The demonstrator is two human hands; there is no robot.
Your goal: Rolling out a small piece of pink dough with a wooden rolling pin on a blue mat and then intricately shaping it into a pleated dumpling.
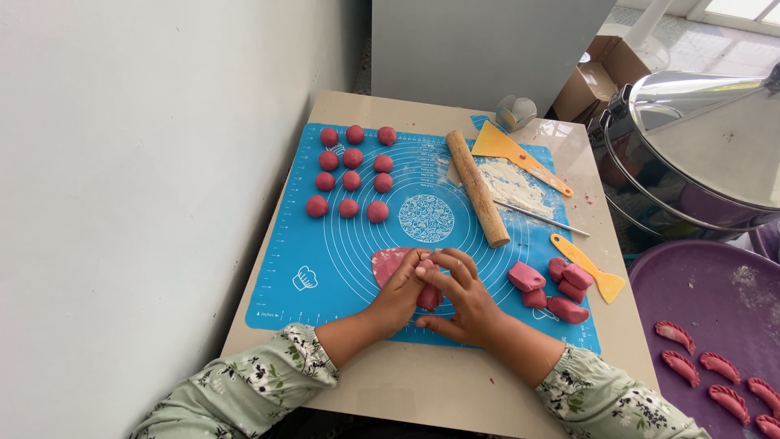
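both our hands at near edge of blue silicone mat: left hand and right hand pinching pink dough piece between fingertips. dough looks soft, light, easily dented; we'd grip it gently by the edges. flattened pink disc half hidden behind left hand; fold itself hard to make out.

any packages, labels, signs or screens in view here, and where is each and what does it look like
Cardboard box: floor beyond the table's far right corner, brown, open flaps.
Baking mat: on the table under both hands, blue rectangle with white printed circles, edge rulers and a small chef-hat mark.
No signs or screens.
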